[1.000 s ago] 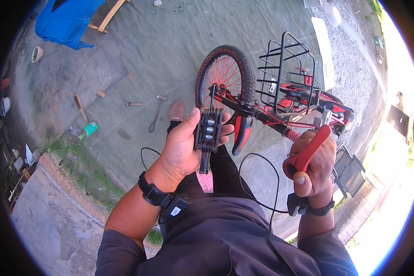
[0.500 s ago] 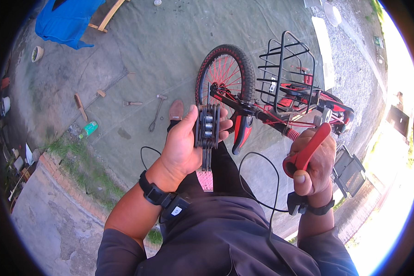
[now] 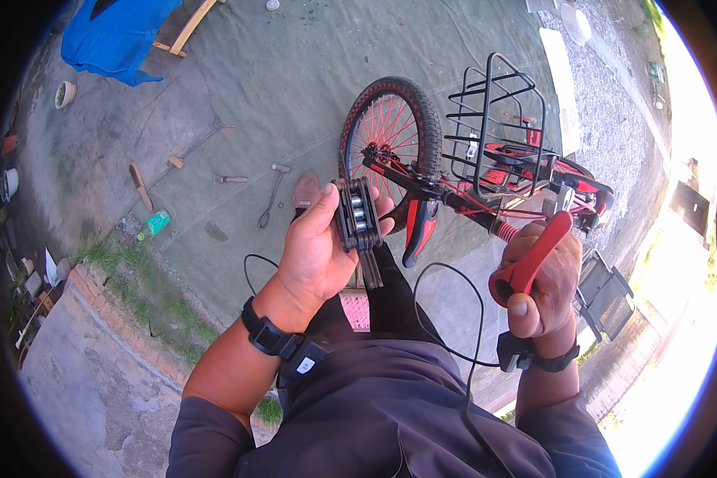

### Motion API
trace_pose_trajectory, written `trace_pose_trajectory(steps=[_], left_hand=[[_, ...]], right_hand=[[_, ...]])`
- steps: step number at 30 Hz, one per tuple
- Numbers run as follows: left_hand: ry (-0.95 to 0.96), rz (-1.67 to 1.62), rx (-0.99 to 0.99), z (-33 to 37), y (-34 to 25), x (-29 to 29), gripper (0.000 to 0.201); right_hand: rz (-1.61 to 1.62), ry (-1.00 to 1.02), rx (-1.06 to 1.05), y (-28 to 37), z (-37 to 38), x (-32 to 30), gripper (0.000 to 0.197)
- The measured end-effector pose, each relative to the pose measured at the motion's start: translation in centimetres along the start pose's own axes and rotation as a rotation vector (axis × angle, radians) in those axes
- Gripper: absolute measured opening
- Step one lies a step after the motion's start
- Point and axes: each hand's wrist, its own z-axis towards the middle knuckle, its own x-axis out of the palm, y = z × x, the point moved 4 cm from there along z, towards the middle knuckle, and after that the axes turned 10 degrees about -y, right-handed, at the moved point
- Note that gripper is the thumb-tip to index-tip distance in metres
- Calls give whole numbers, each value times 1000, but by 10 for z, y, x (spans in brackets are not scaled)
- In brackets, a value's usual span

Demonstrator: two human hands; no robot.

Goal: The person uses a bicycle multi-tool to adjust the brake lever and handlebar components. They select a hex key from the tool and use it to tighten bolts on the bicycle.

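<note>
My left hand (image 3: pixel 319 231) is closed around a black folding multi-tool (image 3: pixel 358 213) with silver sockets in its middle and slim blades pointing toward me. The thumb lies along one side of it, and fingertips show at the other. On the right, my right hand (image 3: pixel 538 275) is wrapped round the end of a bicycle handlebar, whose red grip end (image 3: pixel 534 259) sticks out past the thumb. The bicycle (image 3: pixel 430 187) has a red-spoked front wheel (image 3: pixel 390 131) turned toward the left and a black wire basket (image 3: pixel 490 127) at its front.
A hammer (image 3: pixel 274 195), a flat brush (image 3: pixel 231 178), a wooden-handled brush (image 3: pixel 140 185) and a green-and-white container (image 3: pixel 156 224) lie on the ground to the left. A black cable (image 3: pixel 479 319) loops before my body. A blue cloth (image 3: pixel 115 40) hangs at the far left.
My left hand has tilted the multi-tool, so its lower blades now swing to the right. The right hand and the bicycle have stayed put.
</note>
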Motion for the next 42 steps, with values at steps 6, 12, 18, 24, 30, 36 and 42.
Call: trace_pose_trajectory(steps=[6, 12, 18, 24, 30, 36, 42], left_hand=[[2, 11, -9, -2, 0, 1, 39], [16, 25, -41, -11, -4, 4, 39], [73, 71, -23, -34, -8, 17, 39], [171, 173, 93, -78, -15, 40, 38], [259, 249, 174, -115, -10, 61, 38], [318, 370, 237, -139, 4, 83, 36], [289, 578, 333, -158, 19, 98, 37]], right_hand=[[-6, -13, -5, 1, 1, 0, 42], [-11, -15, -38, 0, 0, 0, 41], [1, -3, -60, 0, -1, -1, 28], [-26, 24, -61, 0, -4, -7, 27], [-131, 100, -29, 4, -1, -14, 39], [-81, 8, 4, 0, -9, -18, 39], [-20, -130, -133, 21, -22, -45, 49]])
